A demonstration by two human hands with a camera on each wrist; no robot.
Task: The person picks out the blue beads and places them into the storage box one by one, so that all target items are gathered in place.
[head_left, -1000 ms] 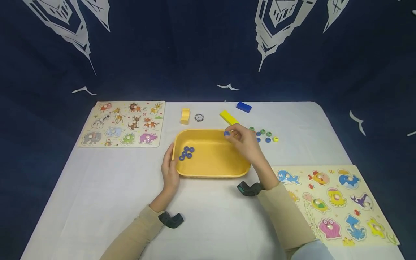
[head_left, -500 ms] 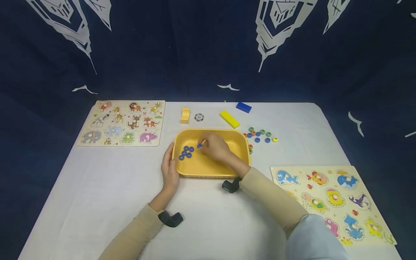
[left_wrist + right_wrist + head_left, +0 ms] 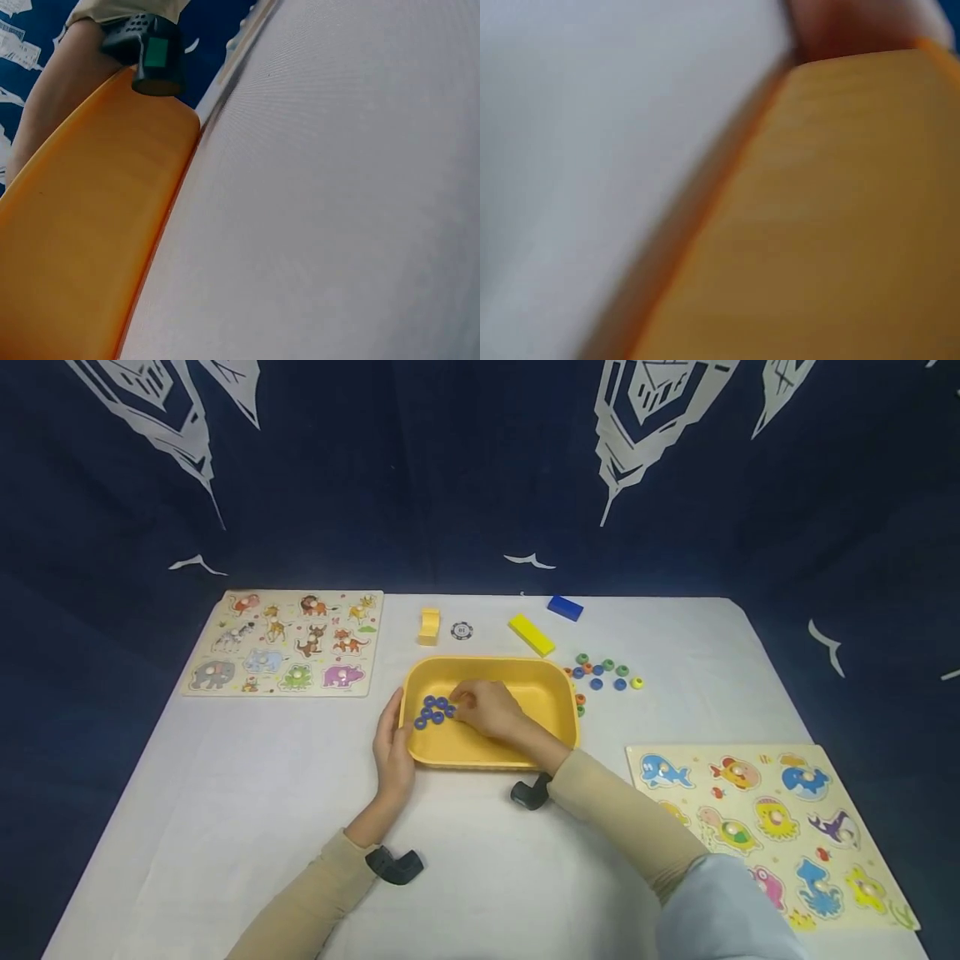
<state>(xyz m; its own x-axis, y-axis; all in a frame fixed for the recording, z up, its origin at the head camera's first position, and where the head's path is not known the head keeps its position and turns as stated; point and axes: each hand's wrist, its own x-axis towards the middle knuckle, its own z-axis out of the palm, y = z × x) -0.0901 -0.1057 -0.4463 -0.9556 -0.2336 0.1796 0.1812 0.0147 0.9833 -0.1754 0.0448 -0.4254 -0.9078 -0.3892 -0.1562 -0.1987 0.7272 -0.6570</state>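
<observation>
My left hand (image 3: 393, 756) grips the left end of a yellow tray (image 3: 525, 743), thumb at the rim and fingers along the outer wall. Inside the tray, near that end, several blue beads (image 3: 427, 713) lie grouped. Over the tray floor is my right hand (image 3: 487, 710), fingers bent, its fingertips just beside the rightmost blue bead (image 3: 451, 712). That bead rests close to the others and looks released. Only the tray's outer wall (image 3: 90, 225) and the right forearm (image 3: 56, 97) show in the left wrist view. The right wrist view is blurred, mostly tray wall (image 3: 840, 210).
Loose green, blue, orange and yellow beads (image 3: 597, 684) lie right of the tray. Behind it are a yellow block (image 3: 532, 635), a blue block (image 3: 565, 607), a light yellow block (image 3: 428, 627) and a chip (image 3: 461, 631). Puzzle boards lie back left (image 3: 281, 643) and front right (image 3: 776, 835).
My right hand has carried a blue bead from the tray's far right rim leftward and set it by the other blue beads. My left hand stays on the tray.
</observation>
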